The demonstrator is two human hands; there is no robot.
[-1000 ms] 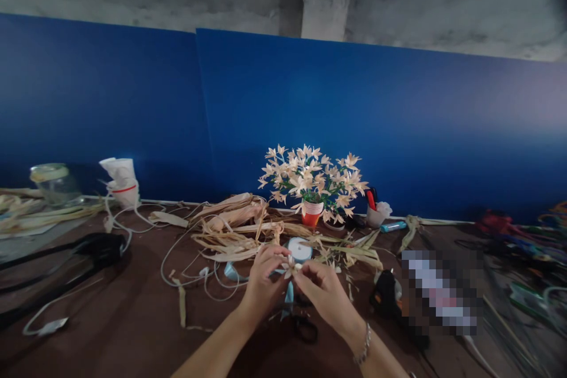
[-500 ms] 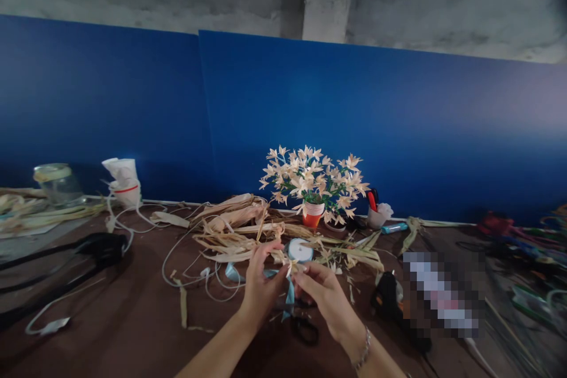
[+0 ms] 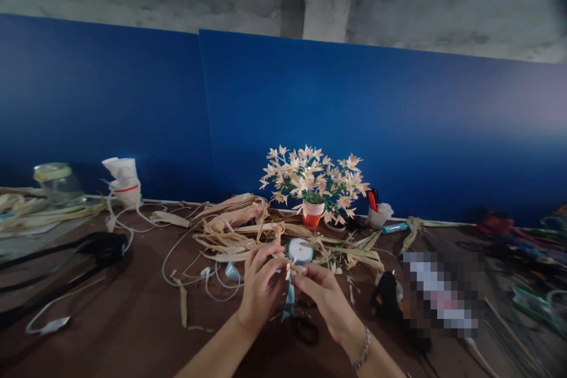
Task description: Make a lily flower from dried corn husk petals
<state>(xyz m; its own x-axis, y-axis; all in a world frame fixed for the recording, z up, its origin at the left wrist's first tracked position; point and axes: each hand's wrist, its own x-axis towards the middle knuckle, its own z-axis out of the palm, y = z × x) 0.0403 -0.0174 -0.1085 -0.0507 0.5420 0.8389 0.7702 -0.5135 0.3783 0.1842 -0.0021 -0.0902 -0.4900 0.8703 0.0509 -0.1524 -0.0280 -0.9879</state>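
Note:
My right hand, with a bracelet on its wrist, pinches a small pale flower that looks made of dried husk. Curled in from the other side, my left hand has its index finger and thumb at the flower's petals. A light-blue ribbon hangs just below the fingers. Right behind the hands lies a white-and-blue ribbon roll. Dark-handled scissors rest on the brown table under my hands, partly hidden.
Dried husks are heaped behind my hands. A potted bunch of husk flowers stands at the back. To the right lies a black glue gun; at left are a black strap-like object, white cables and a glass jar.
My left thumb and index finger were spread apart near the flower; now the left fingers have curled in and reach its petals. My right hand has hardly moved.

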